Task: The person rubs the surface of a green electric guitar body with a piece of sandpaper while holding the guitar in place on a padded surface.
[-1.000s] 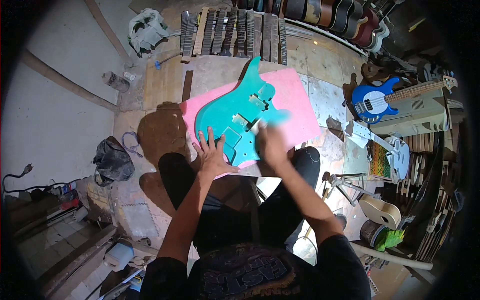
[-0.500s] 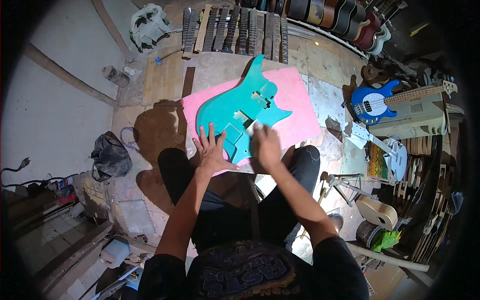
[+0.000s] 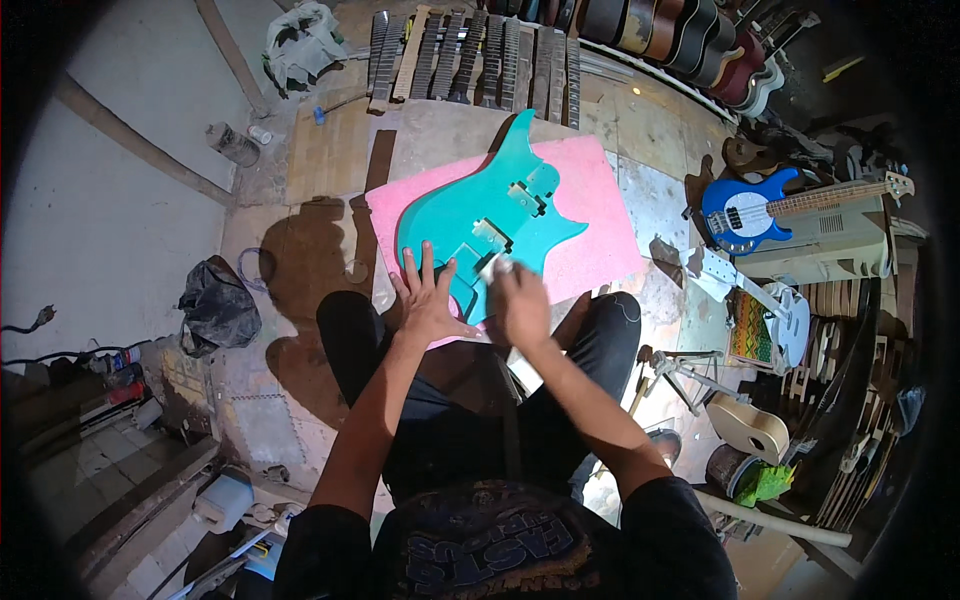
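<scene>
A teal electric guitar body (image 3: 490, 215) lies flat on a pink foam mat (image 3: 590, 225) on the floor in front of my knees. My left hand (image 3: 428, 300) rests palm down with fingers spread on the body's near lower edge. My right hand (image 3: 520, 300) is closed around a small pale pad (image 3: 497, 266), pressed on the body just right of the left hand. The pad is mostly hidden under my fingers.
Several guitar necks (image 3: 470, 60) lie in a row beyond the mat. A blue bass guitar (image 3: 760, 210) rests on a case at right. A black bag (image 3: 215, 305) sits at left. Guitar parts, stands and a wooden body (image 3: 750, 425) crowd the right side.
My right hand has slid from the body's middle toward me and leftward, ending close beside the left hand. The left hand has stayed planted on the body.
</scene>
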`<action>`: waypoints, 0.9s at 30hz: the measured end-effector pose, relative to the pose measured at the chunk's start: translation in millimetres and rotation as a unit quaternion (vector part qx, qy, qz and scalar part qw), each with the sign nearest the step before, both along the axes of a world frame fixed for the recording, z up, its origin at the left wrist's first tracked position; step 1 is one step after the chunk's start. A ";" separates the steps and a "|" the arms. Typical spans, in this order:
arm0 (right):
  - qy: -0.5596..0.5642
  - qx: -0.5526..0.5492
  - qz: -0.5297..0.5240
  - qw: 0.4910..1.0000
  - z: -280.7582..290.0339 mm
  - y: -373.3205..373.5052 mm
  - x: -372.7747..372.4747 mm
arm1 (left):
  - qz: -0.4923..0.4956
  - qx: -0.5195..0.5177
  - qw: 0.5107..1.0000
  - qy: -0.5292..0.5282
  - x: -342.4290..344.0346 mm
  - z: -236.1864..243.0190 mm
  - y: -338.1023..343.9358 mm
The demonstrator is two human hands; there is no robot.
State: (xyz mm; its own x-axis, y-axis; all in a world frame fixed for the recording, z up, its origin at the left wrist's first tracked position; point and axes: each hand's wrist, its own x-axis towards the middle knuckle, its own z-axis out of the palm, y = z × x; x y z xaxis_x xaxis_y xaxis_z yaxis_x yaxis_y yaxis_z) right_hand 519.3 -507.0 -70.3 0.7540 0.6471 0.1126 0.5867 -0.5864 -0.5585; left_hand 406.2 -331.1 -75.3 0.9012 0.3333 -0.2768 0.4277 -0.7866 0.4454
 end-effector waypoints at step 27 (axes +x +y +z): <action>-0.062 -0.028 0.010 0.998 17.9 14.4 6.2 | 0.000 -0.004 1.000 0.003 0.1 1.3 -0.3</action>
